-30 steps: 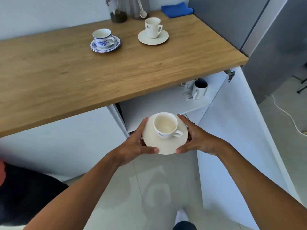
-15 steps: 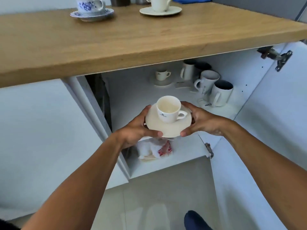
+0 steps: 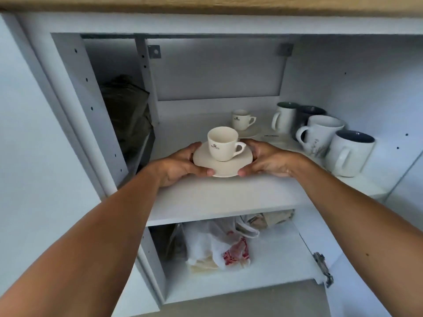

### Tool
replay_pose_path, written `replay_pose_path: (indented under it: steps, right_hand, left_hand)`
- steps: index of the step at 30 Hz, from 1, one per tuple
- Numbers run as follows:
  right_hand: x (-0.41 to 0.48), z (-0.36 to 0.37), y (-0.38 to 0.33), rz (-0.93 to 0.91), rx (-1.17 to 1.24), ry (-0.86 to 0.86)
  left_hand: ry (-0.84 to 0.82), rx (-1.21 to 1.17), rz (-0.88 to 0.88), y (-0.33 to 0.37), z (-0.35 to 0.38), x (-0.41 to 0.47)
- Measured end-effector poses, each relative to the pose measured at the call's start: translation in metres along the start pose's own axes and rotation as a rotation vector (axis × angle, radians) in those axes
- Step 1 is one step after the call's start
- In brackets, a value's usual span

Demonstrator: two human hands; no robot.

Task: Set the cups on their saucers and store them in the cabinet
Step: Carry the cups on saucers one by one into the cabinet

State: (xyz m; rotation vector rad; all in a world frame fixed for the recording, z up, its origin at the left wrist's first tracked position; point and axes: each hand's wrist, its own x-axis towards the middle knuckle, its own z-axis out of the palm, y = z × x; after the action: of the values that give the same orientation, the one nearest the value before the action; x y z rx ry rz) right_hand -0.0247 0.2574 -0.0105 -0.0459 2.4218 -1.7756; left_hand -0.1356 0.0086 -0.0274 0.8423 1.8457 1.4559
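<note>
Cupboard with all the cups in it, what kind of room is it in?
Probably a kitchen or a small coffee corner. The white cabinet shelf sits under a wooden countertop, a row of white ceramic mugs stands on it, and both hands hold a cream cup on its cream saucer.

Both hands (image 3: 180, 164) gripping saucer (image 3: 223, 164), cup (image 3: 222, 143) upright, over cabinet shelf (image 3: 217, 197)

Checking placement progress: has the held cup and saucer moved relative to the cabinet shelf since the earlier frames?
Yes. The cup and saucer went from outside the cabinet inward, over the shelf.
</note>
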Motion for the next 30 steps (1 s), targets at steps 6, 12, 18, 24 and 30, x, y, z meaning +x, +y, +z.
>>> replay_pose_path:
  steps: [6, 12, 18, 24, 30]
  right_hand:
    - [0.053, -0.019, 0.008, -0.014, -0.059, -0.014]
    - [0.097, -0.033, 0.016, -0.015, -0.111, 0.002]
    - [0.141, -0.04, 0.014, 0.02, -0.26, 0.025]
    - [0.174, -0.041, 0.009, 0.035, -0.349, 0.023]
    - [0.188, -0.041, 0.0, 0.079, -0.417, 0.031]
  left_hand:
    - [0.089, 0.185, -0.014, 0.002, -0.029, 0.037]
    - [0.116, 0.287, -0.063, -0.004, -0.053, 0.061]
    - [0.183, 0.424, -0.162, -0.004, -0.082, 0.085]
    - [0.183, 0.446, -0.163, -0.003, -0.104, 0.101]
    - [0.199, 0.547, -0.24, 0.001, -0.114, 0.11]
